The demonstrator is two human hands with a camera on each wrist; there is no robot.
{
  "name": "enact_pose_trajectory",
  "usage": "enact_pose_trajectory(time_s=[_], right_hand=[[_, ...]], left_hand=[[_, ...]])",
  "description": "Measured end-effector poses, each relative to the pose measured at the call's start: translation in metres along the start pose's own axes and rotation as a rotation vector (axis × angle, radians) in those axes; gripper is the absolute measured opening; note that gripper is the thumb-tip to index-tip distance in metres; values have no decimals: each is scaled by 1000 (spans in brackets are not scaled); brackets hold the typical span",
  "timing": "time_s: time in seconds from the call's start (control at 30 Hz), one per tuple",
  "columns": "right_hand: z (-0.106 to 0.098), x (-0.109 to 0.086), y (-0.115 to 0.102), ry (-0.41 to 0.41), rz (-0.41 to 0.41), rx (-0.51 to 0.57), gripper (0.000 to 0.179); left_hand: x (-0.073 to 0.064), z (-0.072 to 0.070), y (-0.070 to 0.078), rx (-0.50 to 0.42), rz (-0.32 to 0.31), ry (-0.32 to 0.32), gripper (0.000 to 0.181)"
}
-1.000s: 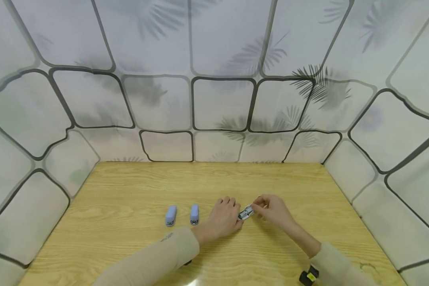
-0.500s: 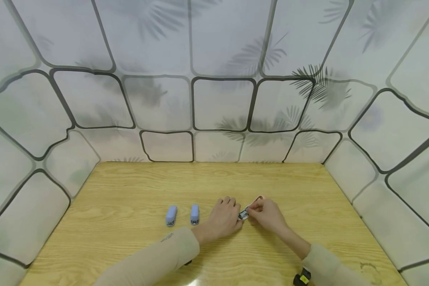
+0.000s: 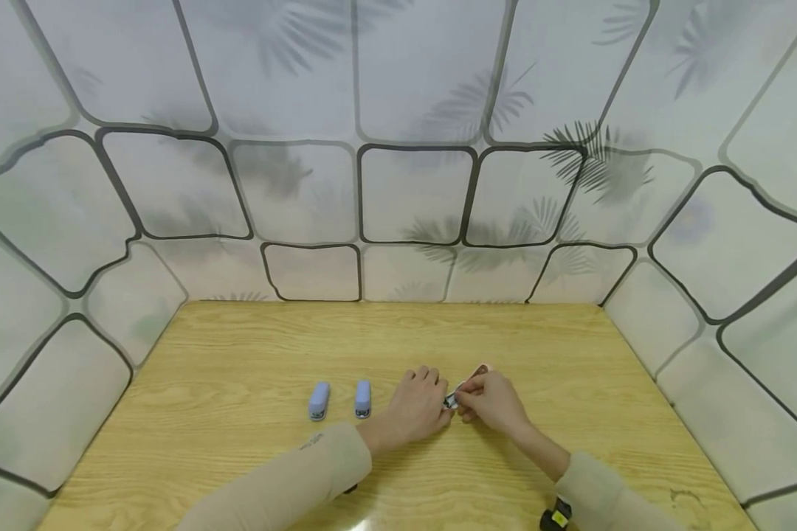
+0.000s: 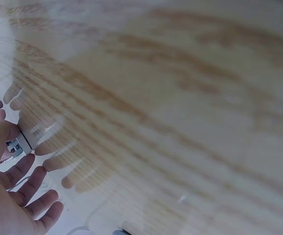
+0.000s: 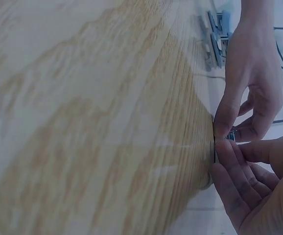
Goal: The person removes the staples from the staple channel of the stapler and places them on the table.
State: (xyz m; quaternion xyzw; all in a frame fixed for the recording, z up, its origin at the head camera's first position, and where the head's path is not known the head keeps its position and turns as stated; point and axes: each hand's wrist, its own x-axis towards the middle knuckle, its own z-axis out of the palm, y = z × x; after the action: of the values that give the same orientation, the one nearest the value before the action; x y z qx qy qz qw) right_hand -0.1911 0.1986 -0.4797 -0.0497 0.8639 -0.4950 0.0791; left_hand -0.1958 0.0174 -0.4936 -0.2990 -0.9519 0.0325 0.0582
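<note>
Between my two hands in the head view lies a small stapler (image 3: 481,370), swung open, with a pinkish lid part pointing up and right and a silvery inside. My left hand (image 3: 417,402) holds its lower left end. In the right wrist view, the left hand's (image 5: 254,73) thumb and forefinger grip that end from both sides. My right hand (image 3: 498,404) has thumb and forefinger pinched at the stapler's middle, covering much of it. The left wrist view shows part of the stapler (image 4: 25,142) beside the left hand (image 4: 4,171). Whether the right fingers also hold something small, I cannot tell.
Two blue mini staplers (image 3: 319,400) stand side by side left of my left hand on the wood-grain table (image 3: 292,339). A patterned fabric wall (image 3: 412,195) rises behind the table and along both sides.
My right hand has slid down and left along the stapler, from its far end to its middle, uncovering the pinkish part. The left hand and the two blue staplers have stayed put.
</note>
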Motion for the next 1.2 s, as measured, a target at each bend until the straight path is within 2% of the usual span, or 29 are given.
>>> enact_pose_trajectory(time_s=[0.33, 0.63, 0.83, 1.0, 1.2], right_hand=[[-2, 1, 1, -50, 24, 46, 12], [-7, -1, -6, -116, 15, 25, 16], [-21, -5, -6, -96, 20, 42, 23], [-36, -11, -6, -98, 72, 26, 24], [-55, -19, -6, -106, 120, 52, 34]], left_hand=[[0, 2, 0, 8, 1, 11, 37], [-1, 1, 1, -2, -4, 14, 38], [1, 2, 0, -7, -7, 16, 39], [0, 3, 0, 21, 8, 20, 42], [1, 2, -2, -2, 13, 20, 42]])
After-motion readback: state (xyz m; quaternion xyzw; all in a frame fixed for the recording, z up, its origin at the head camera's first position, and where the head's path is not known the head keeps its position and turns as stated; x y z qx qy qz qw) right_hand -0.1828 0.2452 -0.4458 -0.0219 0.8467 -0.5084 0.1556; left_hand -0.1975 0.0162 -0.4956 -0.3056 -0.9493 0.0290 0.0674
